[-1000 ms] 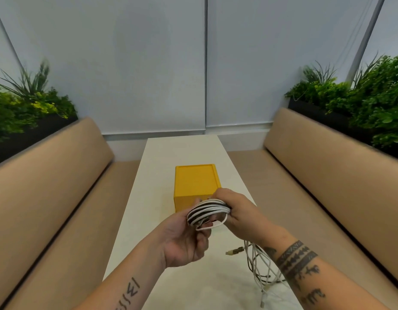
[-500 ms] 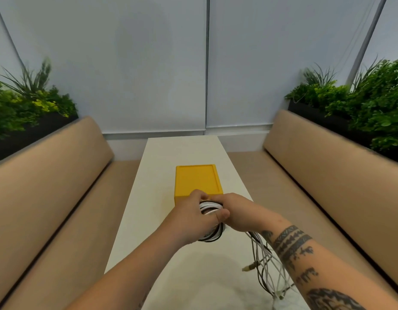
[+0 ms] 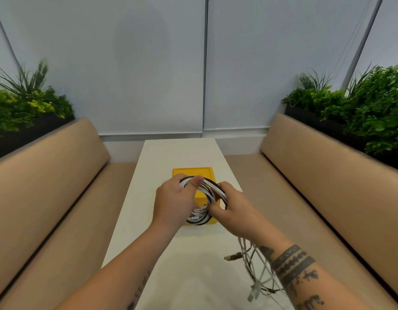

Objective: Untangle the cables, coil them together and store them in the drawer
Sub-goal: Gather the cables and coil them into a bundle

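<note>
Coil: the cable coil (image 3: 217, 191), white and black strands looped together, was held upright between both hands. A second before it had been nearer the person; now it had been carried forward and overlapped the front of the yellow drawer box (image 3: 191, 172).
Left grip: the left grip (image 3: 173, 202) had turned over from palm-up to knuckles-up. It was clenched round the coil's left side, with the thumb laid across the top strands.
Right grip: the right grip (image 3: 232, 209) was still grasping the coil's right side, fingers curled round the strands.
Loose tails: the loose cable ends (image 3: 256, 265) still trailed under the right forearm and hung off the near right edge of the bench (image 3: 182, 151). A connector (image 3: 233, 257) dangled among them.
Drawer: I could not tell whether it was open, because the hands and coil hid its front.
Meaning: winding looked mostly done but not complete. The move toward the box suggested storing was close, though the trailing ends probably needed gathering in first.
</note>
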A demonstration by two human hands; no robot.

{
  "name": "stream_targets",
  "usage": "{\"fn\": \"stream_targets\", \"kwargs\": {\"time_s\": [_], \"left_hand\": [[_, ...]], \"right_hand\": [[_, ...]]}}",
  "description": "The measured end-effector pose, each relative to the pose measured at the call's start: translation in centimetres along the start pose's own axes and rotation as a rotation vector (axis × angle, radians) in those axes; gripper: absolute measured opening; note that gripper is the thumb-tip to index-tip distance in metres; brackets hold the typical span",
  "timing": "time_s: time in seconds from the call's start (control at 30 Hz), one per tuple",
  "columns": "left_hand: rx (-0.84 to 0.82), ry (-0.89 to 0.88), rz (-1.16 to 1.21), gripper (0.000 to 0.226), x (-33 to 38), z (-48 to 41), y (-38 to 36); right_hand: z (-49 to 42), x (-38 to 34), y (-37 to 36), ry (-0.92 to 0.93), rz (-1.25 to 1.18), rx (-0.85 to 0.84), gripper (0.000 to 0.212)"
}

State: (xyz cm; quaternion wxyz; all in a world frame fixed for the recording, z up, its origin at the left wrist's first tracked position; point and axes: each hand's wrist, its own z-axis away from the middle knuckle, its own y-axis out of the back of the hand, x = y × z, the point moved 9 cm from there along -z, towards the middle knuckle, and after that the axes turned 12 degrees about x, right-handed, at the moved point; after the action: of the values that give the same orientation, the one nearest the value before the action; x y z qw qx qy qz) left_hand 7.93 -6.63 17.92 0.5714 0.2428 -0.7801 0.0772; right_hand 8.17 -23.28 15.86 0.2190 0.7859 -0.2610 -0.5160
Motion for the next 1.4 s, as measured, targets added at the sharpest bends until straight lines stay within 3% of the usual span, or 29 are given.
{"fn": "stream_targets", "kwargs": {"time_s": [0.13, 0.27, 0.4, 0.5, 0.63, 0.8, 0.97, 1.1, 1.23, 1.3, 1.4], "left_hand": [[0.113, 0.005, 0.085, 0.023, 0.0, -0.1, 0.3], [0.174, 0.006, 0.127, 0.034, -0.4, 0.6, -0.1], [0.277, 0.081, 0.187, 0.03, -0.8, 2.0, -0.2], [0.322, 0.167, 0.289, 0.03, -1.3, 3.1, -0.6], [0.309, 0.433, 0.485, 0.034, -4.1, 4.7, -2.1], [0.103, 0.534, 0.585, 0.051, -6.2, 5.5, -3.9], [-0.26, 0.596, 0.624, 0.045, -7.0, 5.6, -4.3], [-0.597, 0.578, 0.507, 0.037, -4.5, 4.2, -3.7], [-0.869, 0.539, 0.145, 0.067, -2.0, 3.7, -3.8], [-0.914, 0.558, 0.012, 0.081, -1.4, 3.6, -4.1], [-0.84, 0.495, -0.227, 0.076, -1.4, 3.0, -4.6]], "right_hand": [[1.6, 0.3, -0.5, -0.039, -0.028, 0.232, 0.027], [3.4, 1.5, -1.6, -0.19, -0.115, 0.325, 0.055], [4.2, 3.3, -4.0, -0.443, -0.415, 0.327, 0.078], [3.9, 3.7, -5.1, -0.534, -0.595, 0.269, 0.076], [2.2, 3.8, -4.1, -0.471, -0.687, 0.28, 0.07], [1.1, 4.0, -2.0, -0.369, -0.649, 0.265, 0.038], [-0.4, 3.7, -0.4, -0.238, -0.468, 0.182, 0.009], [-1.1, 3.5, 0.1, -0.19, -0.392, 0.089, 0.026], [-1.1, 2.3, -0.5, -0.096, -0.26, -0.022, 0.038], [-1.0, 1.4, -0.6, -0.056, -0.197, -0.089, 0.039], [-0.7, -0.4, -0.9, 0.002, -0.078, -0.205, 0.037]]}}
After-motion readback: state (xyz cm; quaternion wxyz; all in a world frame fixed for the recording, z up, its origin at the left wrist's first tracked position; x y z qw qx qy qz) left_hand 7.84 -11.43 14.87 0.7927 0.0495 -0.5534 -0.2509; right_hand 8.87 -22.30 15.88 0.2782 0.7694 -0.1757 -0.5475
